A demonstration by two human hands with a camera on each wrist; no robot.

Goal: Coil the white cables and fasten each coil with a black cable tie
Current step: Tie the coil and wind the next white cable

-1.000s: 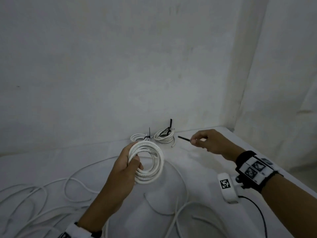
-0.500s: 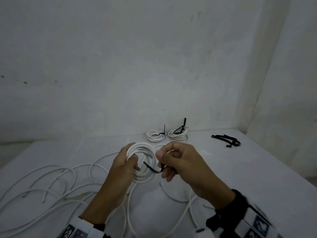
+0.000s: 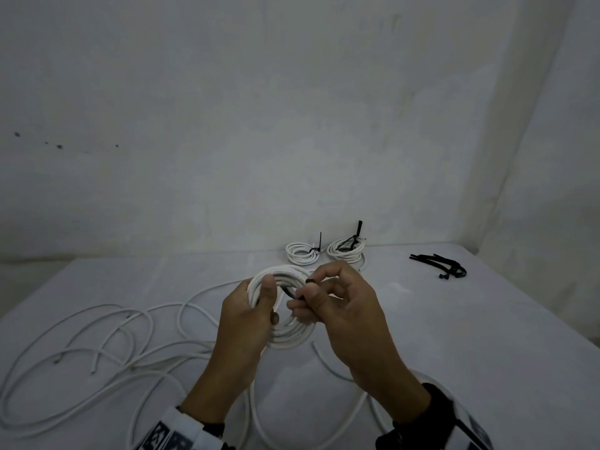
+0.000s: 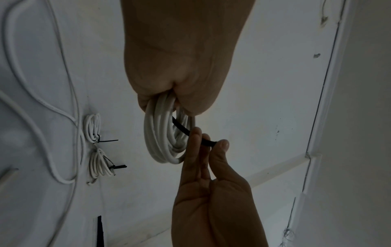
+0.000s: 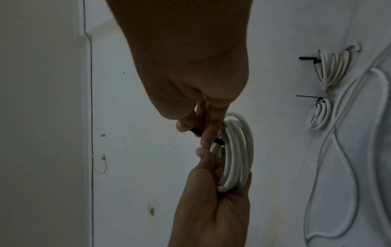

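Head view, hands: I see the left hand (image 3: 246, 316) gripping the white coil (image 3: 285, 332) above the surface (image 3: 454, 336); the right hand (image 3: 341, 306) pinches a black cable tie (image 3: 293, 293) at the coil's opening.
Head view, change: a second ago my right hand was out by the far corner with the tie; it now sits against the coil, the tie entering the loop. I judge that fastening has begun and the tie is not yet closed.
Head view, stock: two tied coils (image 3: 324, 253) by the wall, spare ties (image 3: 441, 266) at the right, loose cables (image 3: 97, 345) at the left; the spares were out of frame a second ago.
Left wrist view: fingers curl round the coil (image 4: 165, 133); the tie (image 4: 182, 129) passes through its centre to the right fingertips (image 4: 222, 143).
Right wrist view: thumb and fingers pinch the tie (image 5: 196, 132) just beside the coil (image 5: 237, 150); the left hand (image 5: 211, 208) holds it from below.
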